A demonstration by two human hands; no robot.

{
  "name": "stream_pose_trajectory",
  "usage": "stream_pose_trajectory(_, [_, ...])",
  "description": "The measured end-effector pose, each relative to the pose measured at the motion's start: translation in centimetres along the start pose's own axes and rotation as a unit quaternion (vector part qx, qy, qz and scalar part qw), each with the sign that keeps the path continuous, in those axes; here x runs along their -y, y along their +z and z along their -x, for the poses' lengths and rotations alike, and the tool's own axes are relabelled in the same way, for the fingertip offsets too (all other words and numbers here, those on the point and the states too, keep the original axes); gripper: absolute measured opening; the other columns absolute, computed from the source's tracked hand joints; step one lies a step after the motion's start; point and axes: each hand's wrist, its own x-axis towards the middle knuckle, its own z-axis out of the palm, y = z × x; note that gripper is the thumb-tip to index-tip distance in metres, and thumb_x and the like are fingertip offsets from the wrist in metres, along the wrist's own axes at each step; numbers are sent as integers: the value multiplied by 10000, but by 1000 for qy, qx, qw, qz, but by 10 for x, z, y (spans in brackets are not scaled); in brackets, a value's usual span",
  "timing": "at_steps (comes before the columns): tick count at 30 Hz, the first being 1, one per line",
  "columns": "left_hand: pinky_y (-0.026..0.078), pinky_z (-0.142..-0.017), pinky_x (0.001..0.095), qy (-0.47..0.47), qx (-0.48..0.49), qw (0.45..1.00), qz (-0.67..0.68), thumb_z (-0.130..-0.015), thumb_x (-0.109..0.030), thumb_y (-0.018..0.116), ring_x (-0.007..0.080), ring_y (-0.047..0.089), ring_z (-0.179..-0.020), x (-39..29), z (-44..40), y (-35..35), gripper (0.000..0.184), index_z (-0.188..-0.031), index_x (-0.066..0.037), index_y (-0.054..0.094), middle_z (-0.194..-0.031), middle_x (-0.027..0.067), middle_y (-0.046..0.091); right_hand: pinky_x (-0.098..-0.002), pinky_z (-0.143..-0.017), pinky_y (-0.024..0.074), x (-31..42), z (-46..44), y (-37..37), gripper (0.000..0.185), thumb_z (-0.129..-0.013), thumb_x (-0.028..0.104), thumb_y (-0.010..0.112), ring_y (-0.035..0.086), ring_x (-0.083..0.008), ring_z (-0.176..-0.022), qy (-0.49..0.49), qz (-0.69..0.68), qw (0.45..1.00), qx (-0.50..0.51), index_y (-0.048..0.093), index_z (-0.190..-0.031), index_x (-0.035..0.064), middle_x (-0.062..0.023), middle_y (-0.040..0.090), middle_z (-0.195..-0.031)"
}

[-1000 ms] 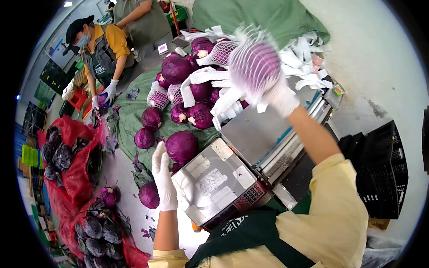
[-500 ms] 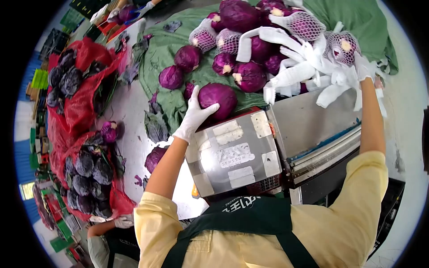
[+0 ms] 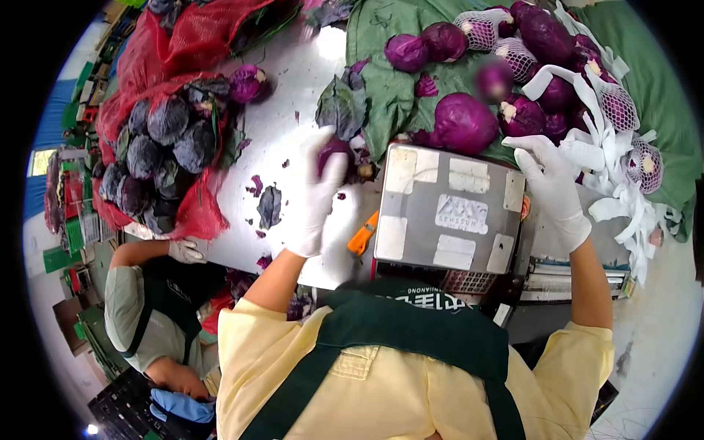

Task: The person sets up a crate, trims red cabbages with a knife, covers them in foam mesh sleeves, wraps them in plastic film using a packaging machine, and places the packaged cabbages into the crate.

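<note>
My left hand [image 3: 317, 198], in a white glove, is above the metal table with thumb and fingers apart. A small red cabbage [image 3: 335, 155] shows between and behind its fingers; I cannot tell if they touch it. My right hand [image 3: 550, 183], also gloved, is above the right edge of the scale [image 3: 411, 172], fingers bent and thumb apart, nothing in it. Just beyond the scale lies a large red cabbage [image 3: 466, 123]. White foam mesh sleeves [image 3: 631, 213] lie in a tangle right of my right hand.
More red cabbages, some in mesh, are piled on a green cloth [image 3: 389, 99]. A red net sack [image 3: 198, 202] of dark leafy cabbages is at the left. An orange cutter [image 3: 363, 233] lies beside the scale. Another person's gloved hand [image 3: 186, 251] is at the table edge.
My left hand has left the large cabbage and moved toward the small one on the table. My right hand has come from the mesh sleeves toward the scale. The view has shifted left.
</note>
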Motion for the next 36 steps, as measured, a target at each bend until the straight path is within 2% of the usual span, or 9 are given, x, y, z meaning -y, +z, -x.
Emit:
stream_pose_trajectory(7, [489, -846, 281, -123, 95, 983, 93, -890, -42, 635, 169, 623, -909, 36, 80, -25, 168, -1051, -4, 662, -1007, 98, 656, -311, -806, 484, 43, 12, 21, 170, -904, 136, 604, 627, -204, -912, -24, -9, 999, 23, 674, -1031, 46, -97, 650, -954])
stream_pose_trajectory(14, [489, -868, 261, -41, 108, 978, 174, -938, -75, 611, 125, 625, -957, -15, 42, 20, 164, -1083, -5, 640, -1067, 64, 667, -383, -814, 501, 47, 55, -18, 242, -892, 304, 605, 638, -287, -914, 3, 95, 993, 64, 691, -964, 90, -117, 663, -929])
stream_pose_trajectory(19, [482, -861, 251, -63, 195, 950, 236, -940, -74, 607, 118, 612, -944, -35, 46, 40, 172, -1094, -7, 644, -1049, 55, 665, -427, -797, 509, -52, 19, -80, 198, -825, 271, 636, 640, -289, -915, -21, 328, 912, -243, 717, -897, 105, -130, 667, -915])
stream_pose_trajectory(23, [487, -868, 258, -76, 193, 937, 282, -935, -59, 610, 118, 617, -944, -54, 54, 45, 172, -1094, -5, 645, -1044, 57, 665, -442, -831, 507, -87, -29, -109, 366, -770, 314, 689, 626, -314, -970, 130, 417, 857, -273, 663, -1096, 152, -122, 636, -1006])
stream_pose_trajectory(27, [454, -786, 225, -97, 162, 938, 292, -956, -97, 594, 91, 587, -880, -64, 57, 28, 161, -1080, -17, 659, -968, 38, 663, -445, -765, 527, -127, -78, -109, 232, -864, 297, 575, 657, -283, -887, 263, 477, 799, -255, 682, -1023, 165, -82, 673, -943])
stream_pose_trajectory(31, [464, -838, 247, -81, 117, 941, 308, -960, -59, 566, 111, 592, -936, -60, 53, 1, 153, -1083, -1, 636, -1021, 49, 660, -426, -648, 480, -58, -95, -82, 179, -915, 257, 534, 618, -298, -753, -160, 340, 792, -482, 662, -960, 140, -95, 641, -832])
stream_pose_trajectory(33, [435, -982, 308, -25, 24, 979, 201, -922, -16, 590, 176, 567, -1110, -72, 47, -3, 363, -1279, -3, 522, -1250, 105, 574, -384, -618, 484, 17, -73, -35, 147, -853, 179, 567, 604, -271, -704, -295, 231, 860, -345, 632, -977, 134, -68, 580, -771])
stream_pose_trajectory(34, [427, -993, 312, -24, 26, 974, 225, -896, -11, 620, 186, 521, -1174, -92, 42, -8, 539, -1393, -32, 411, -1347, 120, 496, -345, -532, 476, 50, -51, -13, 115, -804, 180, 605, 603, -220, -676, -389, 359, 813, -242, 623, -912, 149, -36, 561, -757])
stream_pose_trajectory(36, [431, -974, 292, 16, 55, 963, 264, -841, -20, 675, 186, 523, -1162, -112, 33, -11, 643, -1409, -42, 375, -1330, 113, 496, -332, -425, 456, 78, -16, 50, 101, -802, 279, 644, 595, -189, -574, -430, 278, 854, -98, 624, -852, 193, -16, 542, -723])
